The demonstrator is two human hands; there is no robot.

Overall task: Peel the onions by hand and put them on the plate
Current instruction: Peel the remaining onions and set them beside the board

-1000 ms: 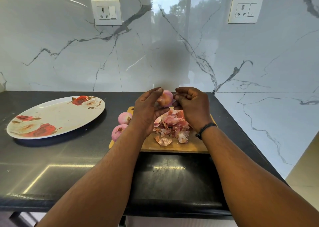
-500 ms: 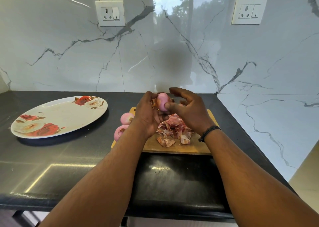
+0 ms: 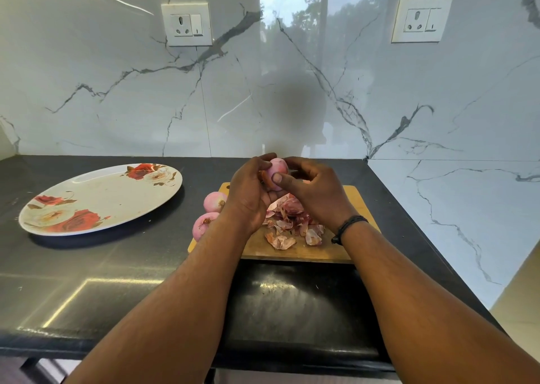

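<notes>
Two hands, left hand and right hand, grip one onion; two peeled onions lie left on one board, one plate far left.

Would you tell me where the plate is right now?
In the head view the plate sits on the black counter at the left, apart from the cutting board and its two onions.

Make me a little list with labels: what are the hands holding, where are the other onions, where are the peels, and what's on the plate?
left hand: holds the onion above the cutting board
right hand: pinches the same onion, thumb on its front
other onions: two, one behind the other, at the board's left edge
peels: piled on the board
plate: on the black counter, left of the board, no onions on it
</notes>
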